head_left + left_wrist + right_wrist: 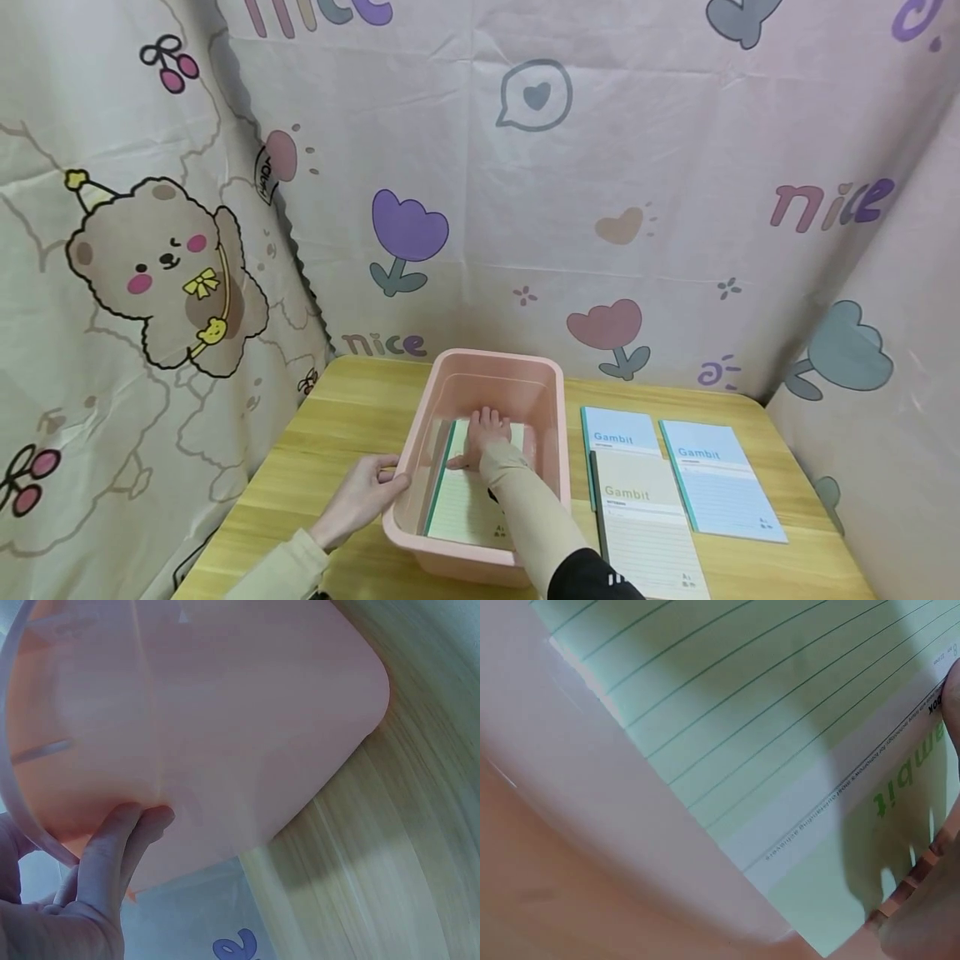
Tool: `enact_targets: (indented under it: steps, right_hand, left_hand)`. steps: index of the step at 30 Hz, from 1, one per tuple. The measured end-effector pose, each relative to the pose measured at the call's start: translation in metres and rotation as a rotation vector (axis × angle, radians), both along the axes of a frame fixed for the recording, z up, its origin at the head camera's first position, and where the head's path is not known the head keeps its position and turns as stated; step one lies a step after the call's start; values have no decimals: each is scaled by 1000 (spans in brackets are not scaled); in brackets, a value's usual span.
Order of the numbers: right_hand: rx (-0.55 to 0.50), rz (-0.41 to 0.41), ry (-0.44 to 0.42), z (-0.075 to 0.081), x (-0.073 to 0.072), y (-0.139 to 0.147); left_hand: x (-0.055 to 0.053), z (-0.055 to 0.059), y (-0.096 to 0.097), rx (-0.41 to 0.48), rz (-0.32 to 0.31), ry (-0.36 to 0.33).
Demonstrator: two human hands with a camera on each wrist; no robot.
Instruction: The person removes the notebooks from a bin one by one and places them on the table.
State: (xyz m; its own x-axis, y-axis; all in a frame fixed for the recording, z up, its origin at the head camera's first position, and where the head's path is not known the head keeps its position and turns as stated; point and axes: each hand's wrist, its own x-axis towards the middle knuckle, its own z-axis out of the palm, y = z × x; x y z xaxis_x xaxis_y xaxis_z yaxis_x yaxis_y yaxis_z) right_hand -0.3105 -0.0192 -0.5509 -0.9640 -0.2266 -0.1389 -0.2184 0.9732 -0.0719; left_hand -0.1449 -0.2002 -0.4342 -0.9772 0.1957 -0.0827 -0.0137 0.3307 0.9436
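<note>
A pink plastic bin (498, 360) stands on the wooden table. At its left side my left hand (366, 496) grips the rim; in the left wrist view, the fingers (109, 851) lie against the outer wall. My right hand (483, 442) is down inside the bin, resting on a pale green lined notebook (461, 517) with its fingers fairly straight. That notebook lies flat, its darker green spine along the left. In the right wrist view, the fingertips reach the notebook's top edge by the printed name. Whether other notebooks lie beneath is hidden.
Right of the bin lie a blue notebook (618, 425), a beige notebook (648, 525) partly overlapping it, and another blue notebook (723, 483). A patterned cloth (525, 208) hangs behind the wooden table (300, 467) and at both sides.
</note>
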Motion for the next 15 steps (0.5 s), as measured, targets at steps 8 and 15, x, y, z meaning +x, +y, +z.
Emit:
enact_targets:
  steps: [8, 15]
  right_hand:
    - [-27, 12, 35, 8, 2, -2]
    - [-7, 44, 59, 12, 3, -2]
  left_hand:
    - [1, 1, 0, 0, -3, 1]
    - [1, 1, 1, 0, 5, 2]
